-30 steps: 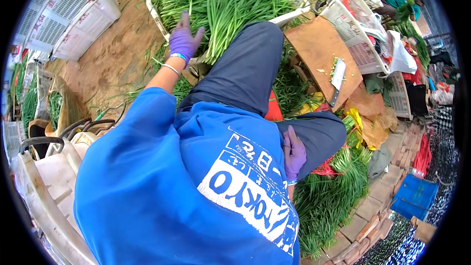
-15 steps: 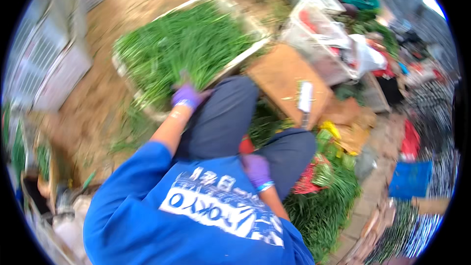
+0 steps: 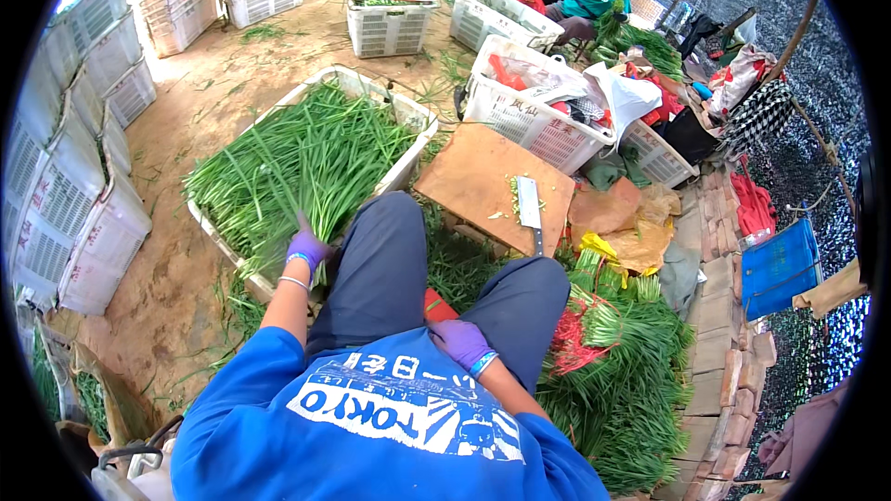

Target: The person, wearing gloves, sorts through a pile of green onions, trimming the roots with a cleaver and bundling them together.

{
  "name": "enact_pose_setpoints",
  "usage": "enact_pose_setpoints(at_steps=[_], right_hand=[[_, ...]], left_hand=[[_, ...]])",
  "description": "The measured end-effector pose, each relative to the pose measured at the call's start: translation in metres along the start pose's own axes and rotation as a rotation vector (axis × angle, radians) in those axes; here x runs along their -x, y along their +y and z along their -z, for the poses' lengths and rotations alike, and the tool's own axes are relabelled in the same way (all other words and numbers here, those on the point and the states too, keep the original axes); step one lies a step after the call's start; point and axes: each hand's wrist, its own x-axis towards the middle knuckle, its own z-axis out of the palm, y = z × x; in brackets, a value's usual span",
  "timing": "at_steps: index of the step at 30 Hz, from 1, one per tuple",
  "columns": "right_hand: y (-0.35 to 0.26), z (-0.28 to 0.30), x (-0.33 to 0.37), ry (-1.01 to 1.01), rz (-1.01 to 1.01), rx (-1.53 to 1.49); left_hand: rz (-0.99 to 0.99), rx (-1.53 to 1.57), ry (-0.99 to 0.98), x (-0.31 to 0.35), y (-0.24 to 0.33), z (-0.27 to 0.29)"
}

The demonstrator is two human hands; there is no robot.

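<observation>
Long garlic chives (image 3: pixel 306 144) fill a white plastic crate (image 3: pixel 419 134) before me on the left. My left hand (image 3: pixel 308 249), in a purple glove, touches them at the crate's near edge, one finger stretched out over the leaves. In a matching glove, my right hand (image 3: pixel 461 343) lies on my lap with its fingers fairly flat, holding nothing I can see. Beside it, a red object (image 3: pixel 438 306) shows between my legs. A cleaver (image 3: pixel 529 204) lies among cut bits on a wooden board (image 3: pixel 473 172) beyond my knees.
Bundled chives (image 3: pixel 613 408) with red ties (image 3: pixel 583 334) are heaped at my right, by a brick edging (image 3: pixel 710 371). A crate of bags (image 3: pixel 529 116) stands behind the board. Stacked white crates (image 3: pixel 70 213) line the left. A person in green (image 3: pixel 594 2) sits far back.
My view has steadied and tilted up, showing more of the background. My left hand stays at the chives, and my right hand stays on my lap.
</observation>
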Motion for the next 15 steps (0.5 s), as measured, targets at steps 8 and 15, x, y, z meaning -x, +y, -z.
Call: enact_pose_setpoints(at_steps=[8, 15], right_hand=[[0.015, -0.008, 0.012, 0.062, 0.008, -0.005], [0.006, 0.028, 0.0, 0.427, -0.054, -0.596]], left_hand=[[-0.294, 1.429, -0.474, 0.063, 0.051, 0.095], [-0.621, 1.198, -0.136, 0.129, 0.121, 0.142]])
